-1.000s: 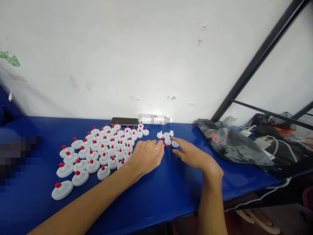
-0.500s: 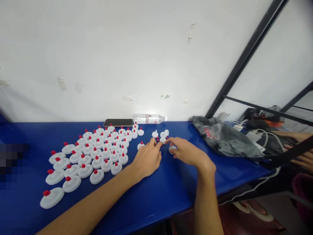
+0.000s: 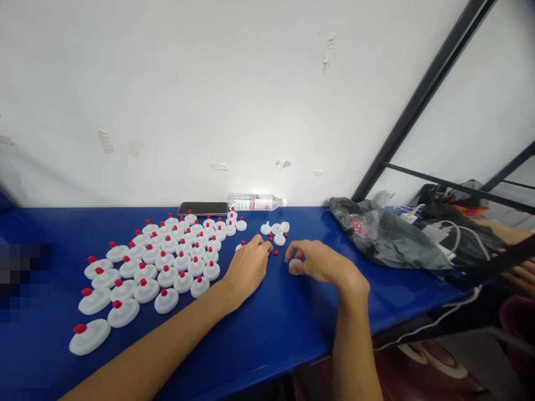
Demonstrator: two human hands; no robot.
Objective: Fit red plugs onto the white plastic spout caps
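Observation:
My left hand (image 3: 249,271) rests low over the blue table (image 3: 267,340), its fingertips pinched together beside a few small red tips (image 3: 276,253). What the pinch holds, if anything, is too small to tell. My right hand (image 3: 321,262) is curled around a round white cap (image 3: 295,267), with the thumb and fingers at its edge. Between and beyond the hands lie several loose white caps (image 3: 279,239), one with its disc facing up. Partly hidden behind my left hand is a white cap with a red tip (image 3: 241,245).
Several rows of white caps with red tips (image 3: 167,275) stand on the left. Against the wall lie a phone (image 3: 203,209) and a clear bottle (image 3: 257,202). On the right are a grey plastic bag (image 3: 388,245), white cables (image 3: 455,228), a black metal frame (image 3: 418,94) and another person's hand (image 3: 518,273).
My left hand has drawn back slightly from the loose caps, uncovering red tips. My right hand has moved back from them too, and the white cap in it shifted toward me.

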